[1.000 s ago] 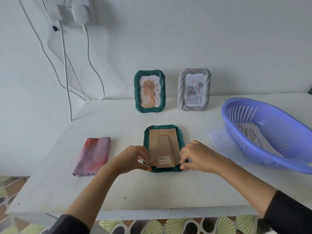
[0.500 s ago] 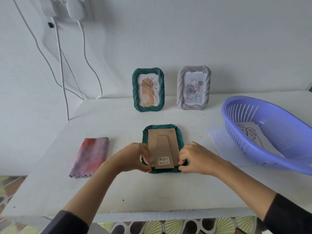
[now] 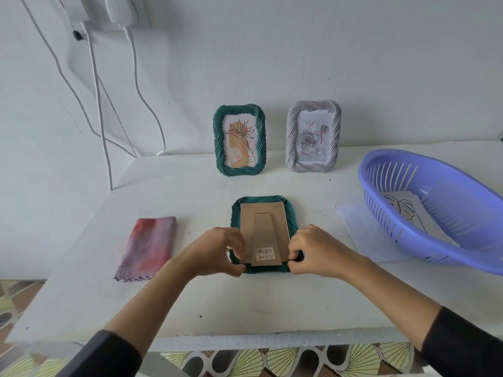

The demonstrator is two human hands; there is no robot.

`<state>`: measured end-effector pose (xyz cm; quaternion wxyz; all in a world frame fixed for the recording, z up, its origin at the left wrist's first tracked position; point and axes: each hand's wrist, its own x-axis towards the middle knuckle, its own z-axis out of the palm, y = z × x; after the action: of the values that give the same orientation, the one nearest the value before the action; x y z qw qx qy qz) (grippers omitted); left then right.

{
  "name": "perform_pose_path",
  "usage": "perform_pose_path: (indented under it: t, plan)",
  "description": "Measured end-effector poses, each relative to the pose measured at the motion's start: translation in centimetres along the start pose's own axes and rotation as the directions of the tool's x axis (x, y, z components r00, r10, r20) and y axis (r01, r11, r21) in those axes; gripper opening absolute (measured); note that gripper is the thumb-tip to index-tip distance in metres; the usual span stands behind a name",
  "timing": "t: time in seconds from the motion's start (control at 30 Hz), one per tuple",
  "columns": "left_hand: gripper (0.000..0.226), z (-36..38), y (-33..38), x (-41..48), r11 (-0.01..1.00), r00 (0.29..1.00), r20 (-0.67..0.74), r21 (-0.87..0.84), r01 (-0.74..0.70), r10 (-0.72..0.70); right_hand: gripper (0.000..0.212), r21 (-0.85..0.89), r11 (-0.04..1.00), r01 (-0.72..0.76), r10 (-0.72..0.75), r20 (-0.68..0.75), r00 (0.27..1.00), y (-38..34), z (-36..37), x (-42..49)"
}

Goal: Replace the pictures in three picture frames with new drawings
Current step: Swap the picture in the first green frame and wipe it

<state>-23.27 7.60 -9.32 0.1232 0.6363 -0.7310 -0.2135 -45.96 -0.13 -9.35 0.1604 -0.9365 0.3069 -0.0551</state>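
A green picture frame [image 3: 290, 213] lies face down at the table's middle, its brown cardboard back [image 3: 263, 227] with a barcode sticker facing up. My left hand [image 3: 217, 250] pinches the back's lower left corner and my right hand [image 3: 315, 251] pinches the lower right corner. The back's near edge looks slightly raised. Against the wall stand a second green frame [image 3: 239, 140] holding a plant drawing and a grey frame [image 3: 313, 136] holding a rose picture. A line drawing on paper [image 3: 405, 210] lies in the purple basket [image 3: 462, 251].
A folded pink-purple cloth [image 3: 148, 247] lies at the left. A white sheet [image 3: 362, 235] lies partly under the basket. White cables [image 3: 95, 85] hang from wall plugs at the upper left. The table's front edge [image 3: 245, 341] is near me.
Both hands have shifted their fingers in on the lower corners of the cardboard back, and its near edge has come up a little. The view has tilted slightly.
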Motion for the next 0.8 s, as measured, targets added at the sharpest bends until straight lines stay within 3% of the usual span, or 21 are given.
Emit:
perform_pose_path:
  t: [0.4, 0.67, 0.8]
  plan:
    - [0.011, 0.01, 0.42, 0.05, 1.0, 1.0, -0.028, 0.017, -0.011, 0.012, 0.037, 0.076, 0.993, -0.085, 0.086, -0.011, 0.996, -0.29, 0.45, 0.04]
    - [0.009, 0.4, 0.07, 0.51, 1.0, 0.998, -0.062, 0.008, -0.031, 0.031, 0.039, 0.1, 0.99, -0.102, 0.106, -0.034, 0.994, -0.58, 0.44, 0.01]
    - [0.008, 0.44, -0.4, 0.9, 0.999, 0.998, -0.054, -0.017, -0.028, 0.027, 0.031, 0.117, 0.983, -0.138, 0.14, -0.014, 0.99, -0.56, 0.32, 0.03]
